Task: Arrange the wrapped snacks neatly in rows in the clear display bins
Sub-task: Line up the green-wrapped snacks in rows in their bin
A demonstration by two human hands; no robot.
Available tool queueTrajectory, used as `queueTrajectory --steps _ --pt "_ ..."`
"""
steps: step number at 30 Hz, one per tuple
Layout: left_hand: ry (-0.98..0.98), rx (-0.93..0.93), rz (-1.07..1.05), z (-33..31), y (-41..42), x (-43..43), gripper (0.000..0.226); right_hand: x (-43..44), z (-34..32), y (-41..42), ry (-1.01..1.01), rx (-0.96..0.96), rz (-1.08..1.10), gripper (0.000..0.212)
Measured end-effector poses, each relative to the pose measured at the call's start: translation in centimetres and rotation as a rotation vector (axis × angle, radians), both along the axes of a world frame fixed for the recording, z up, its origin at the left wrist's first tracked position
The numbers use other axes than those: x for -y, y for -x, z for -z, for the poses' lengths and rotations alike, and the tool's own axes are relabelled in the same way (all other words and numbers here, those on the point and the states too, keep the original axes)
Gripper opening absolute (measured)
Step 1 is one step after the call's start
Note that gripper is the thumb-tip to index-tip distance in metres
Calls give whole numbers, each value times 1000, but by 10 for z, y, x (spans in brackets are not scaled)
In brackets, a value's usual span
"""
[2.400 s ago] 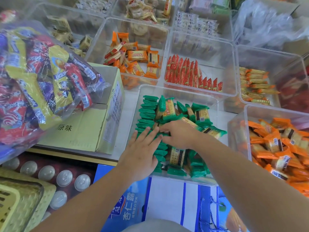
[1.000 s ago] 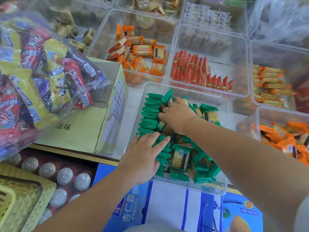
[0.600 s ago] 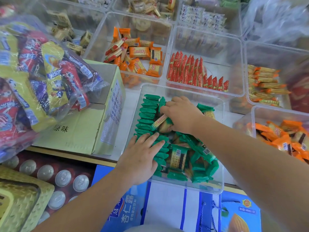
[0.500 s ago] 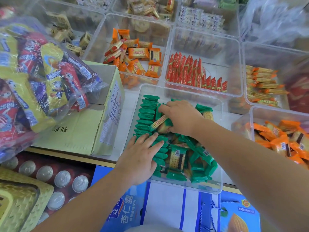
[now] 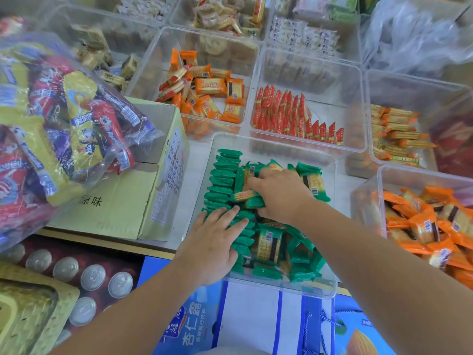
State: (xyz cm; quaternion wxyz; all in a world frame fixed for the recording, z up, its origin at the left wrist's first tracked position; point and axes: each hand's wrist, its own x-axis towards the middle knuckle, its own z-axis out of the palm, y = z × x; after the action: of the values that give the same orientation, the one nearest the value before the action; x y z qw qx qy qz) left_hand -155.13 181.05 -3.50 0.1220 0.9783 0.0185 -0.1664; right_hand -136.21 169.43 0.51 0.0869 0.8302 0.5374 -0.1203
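Note:
A clear display bin [image 5: 330,290] in front of me holds green wrapped cracker packs. A row of green packs [image 5: 224,178] stands on edge along its left side. Loose green packs [image 5: 297,257] lie jumbled at the near right. My left hand [image 5: 212,244] lies flat with straight fingers on the near end of the row. My right hand [image 5: 279,193] reaches into the bin's middle, its fingers curled round a green pack [image 5: 245,196] lying beside the row.
Other clear bins hold orange packs [image 5: 207,90], red packs in rows [image 5: 289,116], golden bars [image 5: 394,134] and orange packs at right [image 5: 430,226]. A cardboard box [image 5: 120,198] carrying a bag of snacks [image 5: 58,121] stands left. Drink cans [image 5: 92,278] sit below.
My right hand went from the bin's near middle to the far part, gathered packs and now holds one beside the row. My left hand stayed pressed on the row's near end.

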Motion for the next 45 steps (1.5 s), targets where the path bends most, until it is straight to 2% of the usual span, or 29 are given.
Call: queueTrajectory --steps 4,7,9,14,20,22,25,28,30,37,42,45 --pt "3 2 2 0 0 0 67 -15 -3 8 86 14 38 45" --pt "8 5 -1 1 0 0 67 -21 -4 7 121 -8 50 54" --pt "7 10 -2 2 1 0 67 -20 -5 3 115 -83 47 64" --pt "23 17 -2 4 1 -1 67 -17 -14 -16 120 -284 96 53" --pt "13 12 13 4 1 -1 67 -39 -16 -5 259 -150 48 41" --pt "10 17 20 3 1 -1 66 -46 -11 0 288 -166 53 36" --pt "14 23 20 2 1 -1 65 -46 -1 3 285 -364 141 34" --pt "13 25 21 2 1 -2 65 -39 1 0 198 -603 291 46" --pt "16 33 15 2 1 -2 64 -31 2 -3 139 -682 348 48" --pt "58 84 -31 -3 3 0 64 -15 11 1 126 -519 292 49" --pt "79 86 -56 0 4 0 77 -19 18 14 114 -401 293 29" --pt "58 78 -43 3 3 1 77 -22 22 20 69 -396 342 31"
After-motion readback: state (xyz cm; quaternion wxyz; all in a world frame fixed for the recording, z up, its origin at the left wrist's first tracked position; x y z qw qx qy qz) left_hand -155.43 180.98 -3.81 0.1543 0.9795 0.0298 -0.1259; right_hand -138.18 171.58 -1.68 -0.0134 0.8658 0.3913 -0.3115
